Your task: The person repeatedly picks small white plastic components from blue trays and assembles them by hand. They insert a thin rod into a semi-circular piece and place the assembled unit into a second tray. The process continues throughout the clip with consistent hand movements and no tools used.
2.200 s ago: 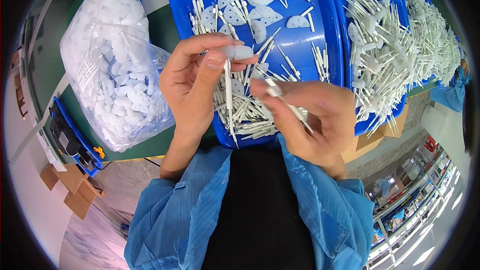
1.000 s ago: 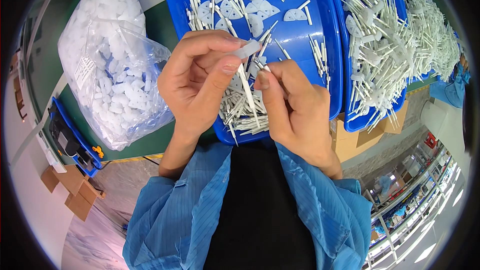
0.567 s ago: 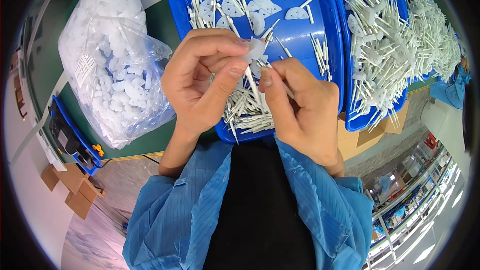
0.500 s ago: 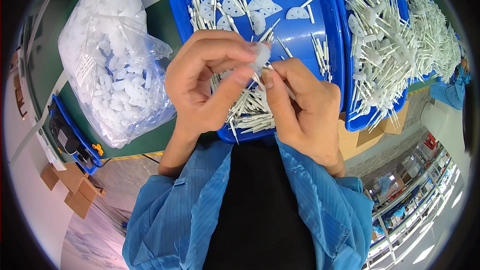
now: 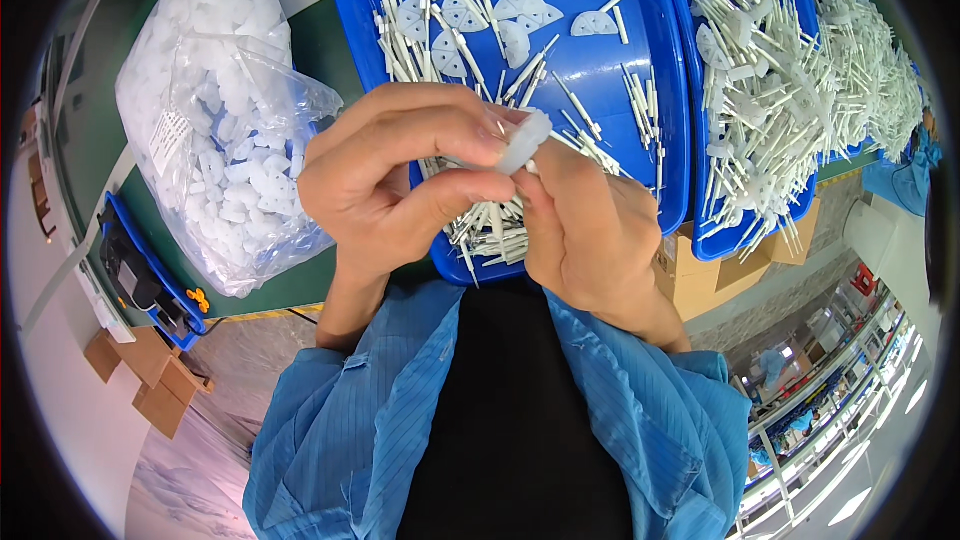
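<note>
While curled over the blue tray (image 5: pixel 640 90), left hand (image 5: pixel 400 180) pinching a white plastic piece (image 5: pixel 525 140); right hand (image 5: pixel 590 230) closed against it from below.

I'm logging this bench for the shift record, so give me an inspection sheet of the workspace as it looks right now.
Surface: green table top, mostly covered by trays and a bag.
Job's things: small white plastic piece pinched between both hands; blue tray beneath holds loose white pins and fan-shaped white pieces.
Clutter: clear bag of white parts at left; second blue tray piled with white pin assemblies at right.
Grippers: left hand and right hand both closed on the white piece.
Cables: dark cable at the table edge.
Surroundings: cardboard boxes on the floor; shelving at lower right.
</note>
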Demonstrator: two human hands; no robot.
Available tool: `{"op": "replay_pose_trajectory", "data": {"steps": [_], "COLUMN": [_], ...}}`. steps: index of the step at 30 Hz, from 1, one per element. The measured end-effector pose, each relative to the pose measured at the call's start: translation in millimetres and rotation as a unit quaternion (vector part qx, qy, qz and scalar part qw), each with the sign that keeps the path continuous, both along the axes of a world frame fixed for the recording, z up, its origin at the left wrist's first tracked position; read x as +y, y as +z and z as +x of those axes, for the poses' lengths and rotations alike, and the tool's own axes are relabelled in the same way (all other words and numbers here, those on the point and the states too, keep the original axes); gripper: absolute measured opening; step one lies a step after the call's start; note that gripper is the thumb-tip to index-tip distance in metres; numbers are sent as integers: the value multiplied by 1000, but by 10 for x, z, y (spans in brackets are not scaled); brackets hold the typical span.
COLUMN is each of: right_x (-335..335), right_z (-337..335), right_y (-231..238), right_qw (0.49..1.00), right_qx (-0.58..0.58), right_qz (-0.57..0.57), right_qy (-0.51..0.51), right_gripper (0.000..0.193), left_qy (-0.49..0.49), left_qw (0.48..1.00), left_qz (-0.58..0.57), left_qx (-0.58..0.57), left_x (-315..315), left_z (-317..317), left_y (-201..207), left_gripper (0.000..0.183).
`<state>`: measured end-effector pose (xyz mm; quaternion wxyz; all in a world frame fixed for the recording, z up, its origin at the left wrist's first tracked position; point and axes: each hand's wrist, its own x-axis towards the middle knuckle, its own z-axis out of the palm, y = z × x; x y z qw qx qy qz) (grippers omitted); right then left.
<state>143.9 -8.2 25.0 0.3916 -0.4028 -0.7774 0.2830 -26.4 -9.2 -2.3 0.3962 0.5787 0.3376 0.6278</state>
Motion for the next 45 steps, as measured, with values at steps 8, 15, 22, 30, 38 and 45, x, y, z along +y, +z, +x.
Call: {"op": "replay_pose_trajectory", "data": {"steps": [8, 15, 22, 30, 38, 45], "right_x": [161, 176, 102, 404, 316, 463], "right_z": [229, 423, 432, 697, 825, 881], "right_y": [-150, -48, 41, -138, -241, -235], "right_qw": [991, 992, 936, 991, 985, 954], "right_qx": [85, -52, 88, -99, -101, -259], "right_qz": [-8, -66, -339, -91, -138, -54], "right_qy": [107, 91, 35, -12, 20, 145], "right_gripper": [29, 29, 11, 25, 27, 35], "left_qy": [37, 10, 25, 36, 50, 18], "left_qw": [998, 983, 959, 993, 998, 993], "left_qz": [46, 38, 151, 68, -5, -112], "left_qx": [36, 181, 237, 88, -32, -42], "left_x": [19, 59, -33, -1, -16, -68], "left_z": [113, 34, 153, 128, 8, 51], "left_y": [21, 25, -49, -59, -176, -84], "left_gripper": [41, 37, 24, 32, 41, 63]}}
